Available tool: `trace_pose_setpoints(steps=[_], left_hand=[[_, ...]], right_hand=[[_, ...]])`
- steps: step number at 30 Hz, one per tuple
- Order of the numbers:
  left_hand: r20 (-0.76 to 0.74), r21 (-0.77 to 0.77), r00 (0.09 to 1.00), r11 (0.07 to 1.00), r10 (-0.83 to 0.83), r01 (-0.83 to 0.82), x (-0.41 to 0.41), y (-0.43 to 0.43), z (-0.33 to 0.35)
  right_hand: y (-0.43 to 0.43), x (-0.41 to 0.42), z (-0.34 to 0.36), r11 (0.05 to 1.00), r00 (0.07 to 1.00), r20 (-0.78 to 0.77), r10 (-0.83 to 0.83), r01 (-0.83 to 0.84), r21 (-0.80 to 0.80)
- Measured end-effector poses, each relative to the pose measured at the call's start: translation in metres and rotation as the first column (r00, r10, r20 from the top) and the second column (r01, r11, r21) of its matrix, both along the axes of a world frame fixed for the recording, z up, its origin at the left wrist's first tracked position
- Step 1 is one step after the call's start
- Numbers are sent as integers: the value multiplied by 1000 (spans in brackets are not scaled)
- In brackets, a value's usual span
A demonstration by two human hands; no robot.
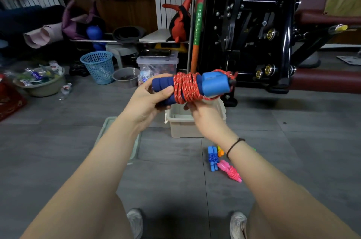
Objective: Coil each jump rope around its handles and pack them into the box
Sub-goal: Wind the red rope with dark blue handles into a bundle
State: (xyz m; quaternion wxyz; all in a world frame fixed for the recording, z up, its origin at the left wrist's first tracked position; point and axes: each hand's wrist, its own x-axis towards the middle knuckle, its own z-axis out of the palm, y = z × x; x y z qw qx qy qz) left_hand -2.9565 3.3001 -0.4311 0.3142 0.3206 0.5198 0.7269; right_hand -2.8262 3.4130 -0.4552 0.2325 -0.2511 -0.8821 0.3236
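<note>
Left hand [150,100] wrapped round the dark-blue foam handles [162,83], right hand [205,115] under the red speckled cord [187,88] — its grip hidden. Tuck that loose loop snug before the beige plastic box [181,123].

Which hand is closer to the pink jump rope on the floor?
The right hand. It holds the red-roped bundle from below, on the side where the pink jump rope lies on the floor. The left hand grips the bundle's other end, farther away.

The jump rope [187,87] is above the box [181,127]; other ropes [213,157] lie on the floor [58,150] nearer.
</note>
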Motion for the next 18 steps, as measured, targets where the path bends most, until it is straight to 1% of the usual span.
trace_pose_setpoints(steps=[2, 3, 4, 5, 8, 9, 12, 14, 16, 18], left_hand=[[-48, -76, 990, 987, 135, -138, 1, 4, -4], [-102, -104, 979, 976, 179, -190, 3, 5, -5], [-158, -122, 964, 965, 214, -234, 2, 6, -8], [-201, -129, 949, 954, 243, -271, 1, 7, -10], [-319, -168, 882, 896, 345, -412, -2, 10, -16], [-376, -199, 852, 867, 364, -458, -3, 11, -17], [-541, -260, 751, 774, 379, -578, -5, 11, -18], [-634, -287, 681, 706, 367, -647, -7, 8, -16], [-663, -308, 661, 676, 351, -669, -7, 5, -12], [-676, -340, 668, 674, 310, -656, -6, 1, -9]], right_hand=[[-14, -11, -5, 997, 979, 202, -3, -14, 80], [-23, -10, -4, 992, 974, 226, -28, -1, 126], [-22, -12, -10, 987, 971, 225, -78, 43, 158], [-25, -12, -9, 977, 972, 213, -96, 51, 206], [-30, -13, -1, 935, 976, 186, -114, 42, 353], [-32, -13, 0, 923, 972, 204, -114, 28, 383], [-41, -13, 4, 883, 962, 259, -88, -45, 467], [-45, -14, 6, 869, 963, 259, -76, -64, 491], [-46, -13, 7, 839, 979, 201, -43, -74, 539], [-45, -12, 8, 821, 996, 73, 43, -77, 565]])
